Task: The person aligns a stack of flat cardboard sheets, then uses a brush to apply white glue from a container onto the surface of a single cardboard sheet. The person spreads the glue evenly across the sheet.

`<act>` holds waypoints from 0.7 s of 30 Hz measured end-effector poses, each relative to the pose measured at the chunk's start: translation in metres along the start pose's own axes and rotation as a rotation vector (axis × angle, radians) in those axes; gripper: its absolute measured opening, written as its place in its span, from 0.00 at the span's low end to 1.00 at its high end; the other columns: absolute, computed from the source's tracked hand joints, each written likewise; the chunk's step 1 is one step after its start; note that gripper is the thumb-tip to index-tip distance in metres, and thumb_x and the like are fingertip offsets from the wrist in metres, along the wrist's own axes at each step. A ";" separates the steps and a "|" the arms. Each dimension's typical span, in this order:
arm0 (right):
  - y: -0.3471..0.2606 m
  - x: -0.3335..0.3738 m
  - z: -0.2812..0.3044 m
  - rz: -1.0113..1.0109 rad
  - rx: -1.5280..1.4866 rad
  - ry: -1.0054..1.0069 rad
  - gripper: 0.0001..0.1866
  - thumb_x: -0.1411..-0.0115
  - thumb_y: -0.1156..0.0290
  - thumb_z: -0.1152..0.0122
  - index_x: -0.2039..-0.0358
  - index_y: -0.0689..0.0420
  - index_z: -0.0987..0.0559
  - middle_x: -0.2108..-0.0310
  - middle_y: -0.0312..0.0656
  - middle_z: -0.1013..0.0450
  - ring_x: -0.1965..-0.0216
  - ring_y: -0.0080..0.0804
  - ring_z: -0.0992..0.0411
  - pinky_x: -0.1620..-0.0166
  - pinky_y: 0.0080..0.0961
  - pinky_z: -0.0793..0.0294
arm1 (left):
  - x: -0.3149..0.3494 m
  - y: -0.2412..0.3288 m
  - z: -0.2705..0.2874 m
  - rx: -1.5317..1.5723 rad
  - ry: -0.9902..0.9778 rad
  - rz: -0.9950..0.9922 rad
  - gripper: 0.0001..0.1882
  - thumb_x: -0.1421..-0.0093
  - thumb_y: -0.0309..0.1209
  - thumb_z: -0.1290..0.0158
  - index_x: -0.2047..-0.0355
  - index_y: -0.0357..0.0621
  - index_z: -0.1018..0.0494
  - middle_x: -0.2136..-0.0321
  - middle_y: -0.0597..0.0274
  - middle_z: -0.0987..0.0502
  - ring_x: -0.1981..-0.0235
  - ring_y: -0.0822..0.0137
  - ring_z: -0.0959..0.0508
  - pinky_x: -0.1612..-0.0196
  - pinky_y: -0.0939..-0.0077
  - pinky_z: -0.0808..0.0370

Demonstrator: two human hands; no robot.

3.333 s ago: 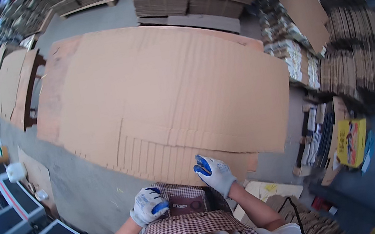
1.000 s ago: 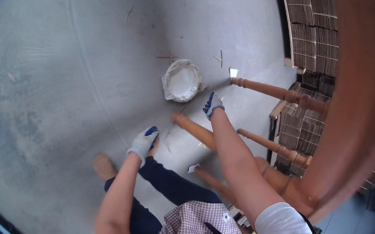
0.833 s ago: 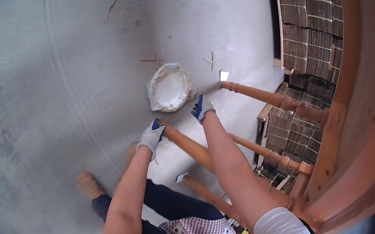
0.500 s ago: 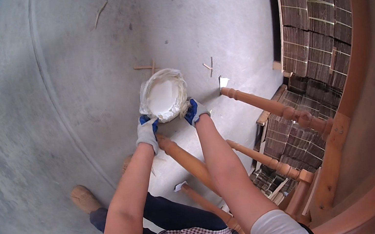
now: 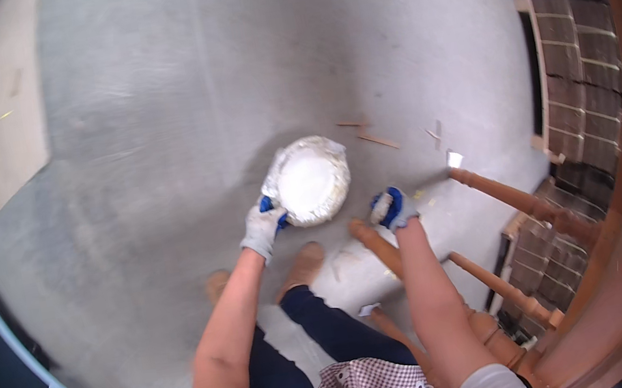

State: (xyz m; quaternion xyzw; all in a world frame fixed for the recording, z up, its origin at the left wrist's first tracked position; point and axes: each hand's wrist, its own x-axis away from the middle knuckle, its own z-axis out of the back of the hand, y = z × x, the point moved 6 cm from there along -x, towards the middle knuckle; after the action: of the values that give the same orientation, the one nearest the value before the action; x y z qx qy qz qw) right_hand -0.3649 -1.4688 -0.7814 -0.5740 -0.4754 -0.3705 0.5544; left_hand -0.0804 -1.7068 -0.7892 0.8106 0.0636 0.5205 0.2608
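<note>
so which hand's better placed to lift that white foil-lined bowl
Left, probably. The left hand already grips the bowl's rim with its fingers, while the right hand is off it, by the wooden table leg.

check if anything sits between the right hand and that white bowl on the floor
Nothing visible does. The right hand hovers just right of the white bowl with only bare concrete floor between them; the left hand already grips the bowl's near-left rim.

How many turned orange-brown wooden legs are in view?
3: one by the right hand, one further right, one lower between them. Others may be hidden.
</note>
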 end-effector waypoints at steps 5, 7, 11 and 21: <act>0.059 0.123 -0.070 0.059 -0.078 -0.153 0.12 0.34 0.60 0.48 0.58 0.55 0.25 0.67 0.42 0.25 0.62 0.41 0.25 0.47 0.43 0.25 | 0.134 0.061 0.098 -0.147 0.017 -0.102 0.15 0.42 0.22 0.39 0.55 0.41 0.25 0.67 0.66 0.22 0.69 0.71 0.22 0.66 0.73 0.20; 0.095 0.196 -0.077 0.057 -0.036 -0.308 0.13 0.33 0.65 0.49 0.54 0.59 0.25 0.63 0.44 0.24 0.58 0.43 0.24 0.46 0.45 0.25 | 0.203 0.077 0.120 -0.230 0.038 -0.094 0.11 0.42 0.23 0.39 0.59 0.42 0.25 0.68 0.67 0.23 0.69 0.72 0.22 0.66 0.73 0.20; 0.123 0.428 -0.133 0.573 0.641 -0.367 0.15 0.35 0.70 0.46 0.51 0.63 0.24 0.59 0.43 0.22 0.57 0.33 0.25 0.49 0.28 0.27 | 0.338 0.116 0.155 -0.073 0.011 -0.010 0.18 0.41 0.22 0.40 0.49 0.40 0.26 0.63 0.63 0.21 0.66 0.69 0.20 0.64 0.71 0.19; 0.130 0.823 -0.035 0.887 0.273 -0.412 0.30 0.41 0.78 0.37 0.39 0.64 0.34 0.49 0.46 0.27 0.49 0.35 0.27 0.45 0.27 0.28 | 0.671 0.177 0.000 -0.160 -0.370 -0.136 0.17 0.41 0.23 0.38 0.51 0.37 0.25 0.59 0.66 0.21 0.58 0.73 0.23 0.53 0.75 0.24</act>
State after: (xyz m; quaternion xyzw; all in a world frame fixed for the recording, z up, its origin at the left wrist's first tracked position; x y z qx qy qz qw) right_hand -0.0123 -1.3841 -0.0307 -0.7040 -0.3296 0.0873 0.6230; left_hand 0.1921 -1.6076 -0.1589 0.8629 0.0279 0.3475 0.3659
